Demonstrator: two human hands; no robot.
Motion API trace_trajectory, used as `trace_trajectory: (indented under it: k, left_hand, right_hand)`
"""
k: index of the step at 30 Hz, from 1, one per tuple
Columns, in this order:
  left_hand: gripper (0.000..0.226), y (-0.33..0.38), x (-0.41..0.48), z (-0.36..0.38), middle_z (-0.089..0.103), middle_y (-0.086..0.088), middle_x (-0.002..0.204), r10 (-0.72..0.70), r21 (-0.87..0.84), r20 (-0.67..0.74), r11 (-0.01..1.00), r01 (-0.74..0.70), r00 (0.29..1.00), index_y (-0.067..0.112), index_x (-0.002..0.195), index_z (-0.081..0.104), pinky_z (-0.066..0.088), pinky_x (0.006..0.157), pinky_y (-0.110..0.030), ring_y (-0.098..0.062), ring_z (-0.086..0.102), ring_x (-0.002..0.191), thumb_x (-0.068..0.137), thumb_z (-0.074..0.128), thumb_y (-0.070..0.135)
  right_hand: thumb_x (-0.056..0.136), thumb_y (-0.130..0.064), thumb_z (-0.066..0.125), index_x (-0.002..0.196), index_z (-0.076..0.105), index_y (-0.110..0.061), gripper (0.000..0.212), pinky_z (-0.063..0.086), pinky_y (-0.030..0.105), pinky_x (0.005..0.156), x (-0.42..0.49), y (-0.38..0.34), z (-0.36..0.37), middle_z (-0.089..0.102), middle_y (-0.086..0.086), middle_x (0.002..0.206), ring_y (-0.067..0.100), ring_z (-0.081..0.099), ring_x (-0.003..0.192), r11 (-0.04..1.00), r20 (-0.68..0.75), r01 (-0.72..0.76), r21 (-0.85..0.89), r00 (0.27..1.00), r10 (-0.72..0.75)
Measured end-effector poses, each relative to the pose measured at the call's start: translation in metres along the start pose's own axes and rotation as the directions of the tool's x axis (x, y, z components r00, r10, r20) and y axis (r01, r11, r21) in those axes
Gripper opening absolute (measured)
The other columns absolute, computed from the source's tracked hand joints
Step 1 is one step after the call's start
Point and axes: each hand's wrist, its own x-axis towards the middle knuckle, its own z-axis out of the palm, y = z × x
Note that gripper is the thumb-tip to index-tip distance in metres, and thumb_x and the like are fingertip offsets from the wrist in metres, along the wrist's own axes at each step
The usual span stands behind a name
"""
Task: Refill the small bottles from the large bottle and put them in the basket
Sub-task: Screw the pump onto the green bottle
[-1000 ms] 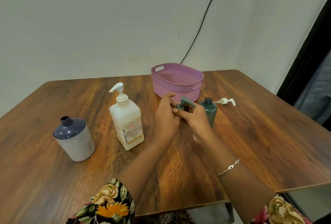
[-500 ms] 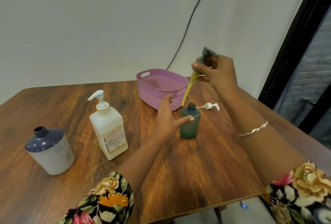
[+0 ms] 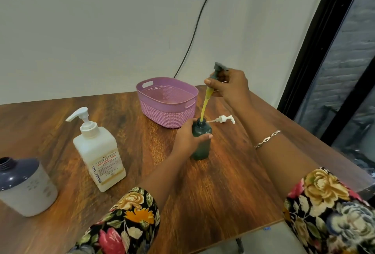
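A small dark green bottle (image 3: 202,144) stands upright on the wooden table (image 3: 223,182), and my left hand (image 3: 187,139) grips it round the shoulder. My right hand (image 3: 229,85) holds the bottle's grey-green pump head (image 3: 218,69) raised above it. The pump's yellow dip tube (image 3: 205,105) slants down, its tip at the bottle's open neck. The large white pump bottle (image 3: 99,152) stands to the left. A round grey bottle with a dark blue top (image 3: 24,184), uncapped, is at the far left. The pink basket (image 3: 168,101) sits behind the green bottle.
A loose white pump head (image 3: 223,119) lies on the table just right of the green bottle. A black cable (image 3: 194,28) runs down the wall behind the basket. The table's right edge is near a dark window frame (image 3: 316,50).
My right hand pulled the pump head up out of the green bottle; its tube tip now sits at the neck. My left hand moved from a flat touch to gripping the bottle.
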Motion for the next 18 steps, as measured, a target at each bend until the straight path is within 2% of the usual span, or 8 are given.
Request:
trace_trajectory:
  k: [3, 6, 11, 14, 18]
  left_hand:
    - [0.061, -0.003, 0.001, 0.001, 0.056, 0.001, 0.126, 0.018, -0.006, -0.01, 1.0, -0.018, 1.0, 0.016, 0.127, 0.049, 0.043, 0.101, -0.038, -0.017, 0.051, 0.117, 0.074, 0.076, 0.029]
    - [0.06, -0.009, -0.001, 0.004, 0.058, 0.003, 0.123, 0.05, -0.056, -0.042, 0.997, -0.053, 0.998, 0.017, 0.127, 0.051, 0.043, 0.1, -0.037, -0.015, 0.051, 0.114, 0.074, 0.076, 0.03]
    - [0.068, -0.009, -0.004, 0.004, 0.056, 0.001, 0.127, 0.071, -0.066, -0.069, 0.995, -0.076, 0.995, 0.015, 0.133, 0.047, 0.043, 0.101, -0.034, -0.014, 0.05, 0.117, 0.073, 0.076, 0.031]
    - [0.066, -0.007, -0.005, 0.003, 0.057, 0.0, 0.125, 0.091, -0.058, -0.082, 0.994, -0.096, 0.993, 0.015, 0.131, 0.048, 0.044, 0.099, -0.033, -0.014, 0.051, 0.116, 0.073, 0.076, 0.029]
    - [0.056, -0.005, -0.006, 0.002, 0.061, -0.001, 0.118, 0.125, -0.051, -0.085, 0.99, -0.13, 0.988, 0.016, 0.124, 0.054, 0.047, 0.095, -0.032, -0.015, 0.055, 0.111, 0.073, 0.077, 0.025]
  right_hand:
    - [0.079, -0.013, 0.072, 0.108, 0.062, -0.001, 0.033, 0.057, 0.034, 0.08, -0.008, 0.012, 0.007, 0.065, 0.006, 0.092, 0.028, 0.067, 0.092, 0.998, 0.072, -0.063, 0.029, 0.996, 0.06]
    - [0.077, -0.014, 0.073, 0.113, 0.061, -0.004, 0.039, 0.053, 0.042, 0.088, -0.016, 0.028, 0.013, 0.067, 0.01, 0.1, 0.027, 0.065, 0.097, 0.996, 0.13, -0.09, -0.012, 0.987, 0.091]
    - [0.077, -0.014, 0.074, 0.107, 0.065, -0.006, 0.033, 0.053, 0.04, 0.09, -0.026, 0.047, 0.017, 0.069, 0.006, 0.101, 0.021, 0.065, 0.096, 0.985, 0.172, -0.158, -0.064, 0.971, 0.166]
    - [0.076, -0.015, 0.075, 0.101, 0.066, -0.008, 0.028, 0.054, 0.037, 0.086, -0.031, 0.052, 0.022, 0.067, 0.003, 0.095, 0.018, 0.065, 0.092, 0.985, 0.214, -0.119, -0.127, 0.966, 0.145]
    - [0.078, -0.017, 0.073, 0.107, 0.065, -0.007, 0.032, 0.05, 0.027, 0.08, -0.037, 0.057, 0.026, 0.063, -0.001, 0.096, 0.012, 0.059, 0.089, 0.975, 0.214, -0.082, -0.206, 0.969, 0.127]
